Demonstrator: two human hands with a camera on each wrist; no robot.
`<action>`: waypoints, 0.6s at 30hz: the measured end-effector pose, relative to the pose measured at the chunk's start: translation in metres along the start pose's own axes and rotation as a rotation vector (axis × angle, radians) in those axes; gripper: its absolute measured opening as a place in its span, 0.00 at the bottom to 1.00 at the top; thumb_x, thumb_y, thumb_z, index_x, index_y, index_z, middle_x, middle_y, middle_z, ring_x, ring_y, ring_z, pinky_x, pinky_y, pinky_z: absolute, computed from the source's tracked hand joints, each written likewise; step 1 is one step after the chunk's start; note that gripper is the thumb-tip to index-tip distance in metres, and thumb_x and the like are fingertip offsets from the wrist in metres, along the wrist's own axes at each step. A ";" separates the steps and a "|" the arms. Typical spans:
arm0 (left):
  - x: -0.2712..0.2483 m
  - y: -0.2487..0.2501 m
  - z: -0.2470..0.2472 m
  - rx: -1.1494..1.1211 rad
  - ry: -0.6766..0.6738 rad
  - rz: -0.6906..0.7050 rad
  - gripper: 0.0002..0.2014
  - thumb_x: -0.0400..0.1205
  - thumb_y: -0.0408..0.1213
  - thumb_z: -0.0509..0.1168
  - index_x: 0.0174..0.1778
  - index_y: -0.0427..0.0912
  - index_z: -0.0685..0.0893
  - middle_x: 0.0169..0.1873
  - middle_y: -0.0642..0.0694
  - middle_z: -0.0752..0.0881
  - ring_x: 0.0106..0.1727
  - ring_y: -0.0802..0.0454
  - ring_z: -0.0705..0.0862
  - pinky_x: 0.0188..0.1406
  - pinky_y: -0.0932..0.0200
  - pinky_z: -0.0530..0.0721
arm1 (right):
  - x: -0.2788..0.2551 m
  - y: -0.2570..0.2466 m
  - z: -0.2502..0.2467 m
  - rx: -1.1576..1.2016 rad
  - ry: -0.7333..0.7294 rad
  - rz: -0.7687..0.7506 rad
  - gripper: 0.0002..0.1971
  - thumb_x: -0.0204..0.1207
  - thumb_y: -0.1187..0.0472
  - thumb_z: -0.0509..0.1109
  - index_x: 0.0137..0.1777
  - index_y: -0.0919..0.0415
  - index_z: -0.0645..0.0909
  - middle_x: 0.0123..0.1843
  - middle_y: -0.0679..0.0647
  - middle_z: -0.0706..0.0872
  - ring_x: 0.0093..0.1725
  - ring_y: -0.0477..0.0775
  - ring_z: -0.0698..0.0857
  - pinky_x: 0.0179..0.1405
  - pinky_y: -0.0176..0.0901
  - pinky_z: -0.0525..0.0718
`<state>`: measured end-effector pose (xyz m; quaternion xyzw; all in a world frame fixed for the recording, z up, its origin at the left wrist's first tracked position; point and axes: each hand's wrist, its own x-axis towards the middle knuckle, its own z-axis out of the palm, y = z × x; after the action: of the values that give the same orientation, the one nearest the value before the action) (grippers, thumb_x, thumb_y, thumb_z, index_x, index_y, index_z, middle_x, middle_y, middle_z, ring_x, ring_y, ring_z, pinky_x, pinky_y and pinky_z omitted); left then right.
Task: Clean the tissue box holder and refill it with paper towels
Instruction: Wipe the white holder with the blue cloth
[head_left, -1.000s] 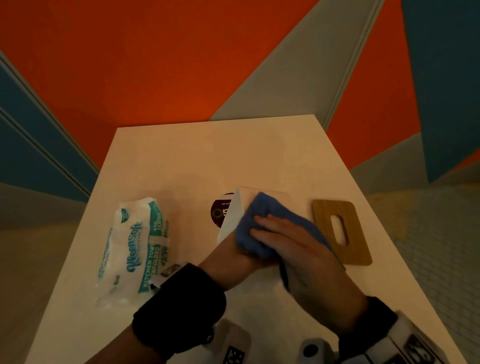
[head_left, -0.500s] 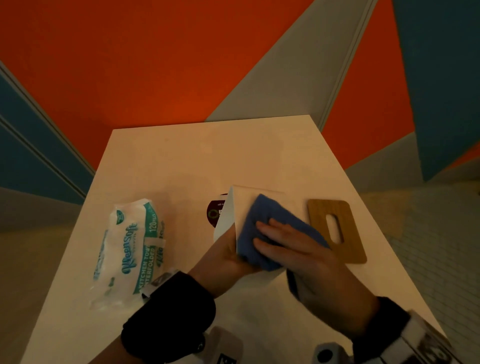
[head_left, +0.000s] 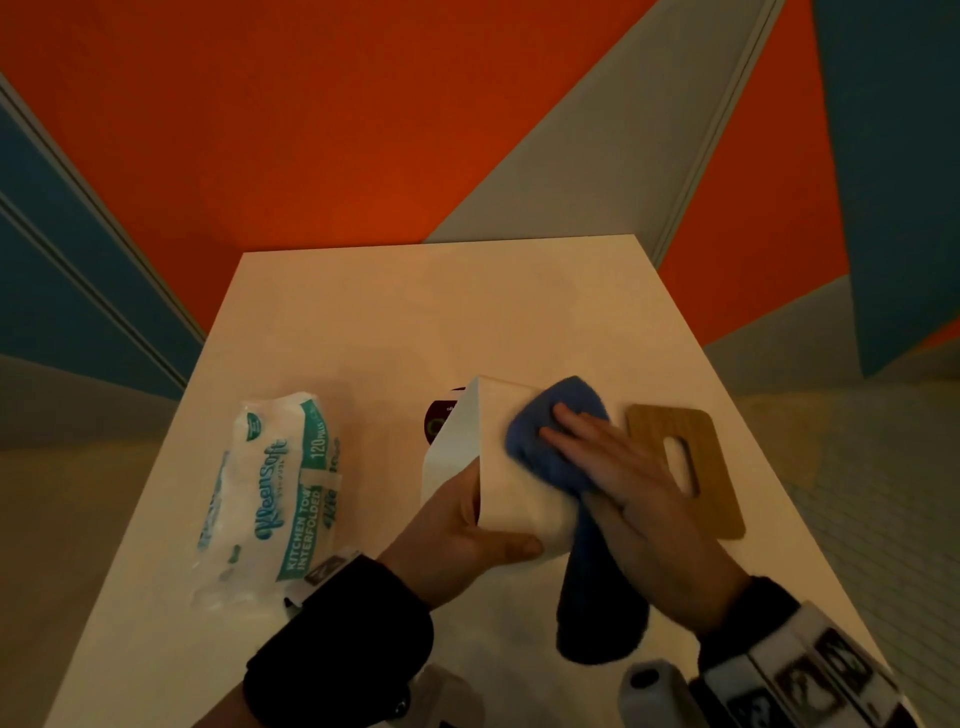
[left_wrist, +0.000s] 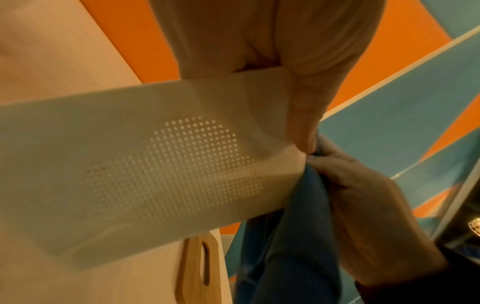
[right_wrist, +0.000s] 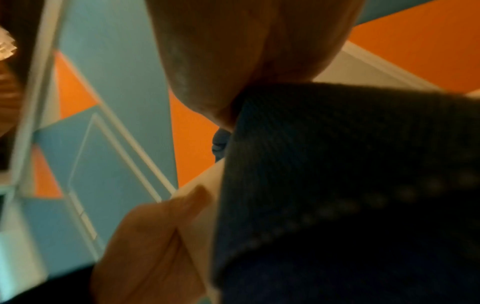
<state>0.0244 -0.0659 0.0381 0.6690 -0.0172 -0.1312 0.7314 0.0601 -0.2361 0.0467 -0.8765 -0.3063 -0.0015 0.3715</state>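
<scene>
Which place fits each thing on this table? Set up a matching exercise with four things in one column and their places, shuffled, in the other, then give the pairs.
Things
1. blue cloth
2. wooden lid
3. paper towel pack
4. white holder

Places
A. lying flat at the table's right side
B. held off the table by the left hand
C. pressed onto the holder under the right hand
D. lying at the table's left side

Pairs: 1-C, 2-A, 3-D, 4-B
</scene>
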 end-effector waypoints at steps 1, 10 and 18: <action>-0.001 0.001 0.000 -0.010 -0.008 -0.009 0.27 0.67 0.17 0.69 0.50 0.53 0.76 0.38 0.59 0.89 0.41 0.70 0.86 0.39 0.70 0.85 | 0.004 -0.001 -0.001 0.064 -0.001 0.059 0.23 0.76 0.57 0.53 0.70 0.36 0.63 0.74 0.32 0.59 0.77 0.37 0.56 0.70 0.13 0.45; -0.001 -0.005 -0.002 -0.025 -0.034 -0.043 0.26 0.61 0.27 0.70 0.51 0.55 0.76 0.38 0.67 0.90 0.44 0.69 0.86 0.41 0.69 0.85 | -0.006 -0.003 0.008 0.148 -0.128 0.078 0.22 0.73 0.52 0.47 0.65 0.28 0.62 0.73 0.22 0.51 0.74 0.20 0.45 0.75 0.21 0.42; 0.010 -0.001 -0.004 0.010 -0.057 -0.087 0.28 0.70 0.17 0.67 0.50 0.57 0.76 0.46 0.57 0.85 0.42 0.68 0.86 0.47 0.63 0.86 | 0.062 -0.003 -0.007 0.254 -0.153 0.258 0.20 0.83 0.72 0.49 0.72 0.63 0.70 0.74 0.56 0.73 0.75 0.53 0.68 0.57 0.21 0.63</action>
<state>0.0350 -0.0640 0.0351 0.6689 -0.0097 -0.1818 0.7207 0.1106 -0.2057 0.0682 -0.8521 -0.2165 0.1513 0.4518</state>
